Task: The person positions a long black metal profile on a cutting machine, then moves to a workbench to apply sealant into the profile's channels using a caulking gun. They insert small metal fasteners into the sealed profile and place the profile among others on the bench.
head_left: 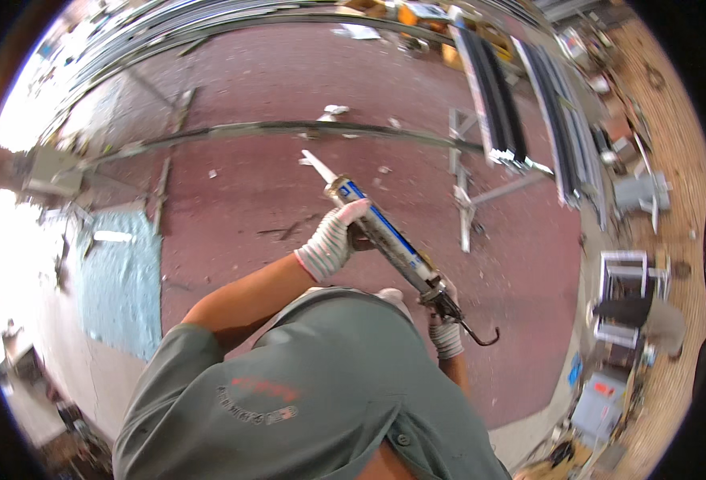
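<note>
Two grips, my left [329, 244] wrapped around the barrel and my right [446, 336] closed about the trigger end, hold a caulking gun [388, 245] aslant above the reddish floor [241, 204], its white nozzle [319, 166] pointing ahead and leftward. Good handling, I judge, calls for my left to steady the barrel and my right to squeeze evenly, the tip kept clear of the metal rail [289, 126]. Whether the trigger is pressed, I cannot tell. The blue-and-white cartridge [378, 216] sits in the gun's frame, its filling hidden; a grey box [599, 406] stands at lower right, contents unclear.
</note>
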Demonstrator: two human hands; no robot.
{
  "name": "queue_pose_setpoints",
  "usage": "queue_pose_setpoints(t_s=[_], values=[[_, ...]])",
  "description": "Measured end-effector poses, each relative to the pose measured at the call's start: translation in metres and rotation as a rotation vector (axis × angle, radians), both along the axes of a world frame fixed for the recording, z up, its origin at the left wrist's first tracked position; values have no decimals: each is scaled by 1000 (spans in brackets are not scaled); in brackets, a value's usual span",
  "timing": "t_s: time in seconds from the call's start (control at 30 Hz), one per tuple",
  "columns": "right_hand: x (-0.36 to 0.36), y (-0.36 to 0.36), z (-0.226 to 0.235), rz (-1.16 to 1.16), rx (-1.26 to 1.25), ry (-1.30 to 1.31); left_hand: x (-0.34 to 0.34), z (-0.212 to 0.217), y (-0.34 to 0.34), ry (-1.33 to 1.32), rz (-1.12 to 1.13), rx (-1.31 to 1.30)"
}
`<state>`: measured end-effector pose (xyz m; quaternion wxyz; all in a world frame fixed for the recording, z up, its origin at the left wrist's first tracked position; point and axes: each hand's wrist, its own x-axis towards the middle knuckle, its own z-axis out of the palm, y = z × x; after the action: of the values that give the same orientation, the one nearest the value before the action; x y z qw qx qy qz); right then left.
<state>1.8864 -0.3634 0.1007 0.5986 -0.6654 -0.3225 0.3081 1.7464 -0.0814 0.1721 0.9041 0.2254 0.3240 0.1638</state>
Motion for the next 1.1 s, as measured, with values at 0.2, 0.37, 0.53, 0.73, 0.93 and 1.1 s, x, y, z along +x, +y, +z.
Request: queue_pose_setpoints(t_s=[0.2,0.37,0.53,0.73,0.93,1.1], values=[[102,-125,38,67,-68,19,128,20,-95,30,-219,48],[131,-189,44,5,40,275,202,22,-138,113,-312,18],[114,-218,26,-237,82,271,266,4,-163,194,-473,-19],[106,-244,-2,-420,-89,4,323,-14,-193,296,-563,-116],[150,-234,10,-456,-102,194,370,-22,-177,311,-562,-141],[219,-183,44,-395,-52,278,412,-36,-138,238,-497,-229]])
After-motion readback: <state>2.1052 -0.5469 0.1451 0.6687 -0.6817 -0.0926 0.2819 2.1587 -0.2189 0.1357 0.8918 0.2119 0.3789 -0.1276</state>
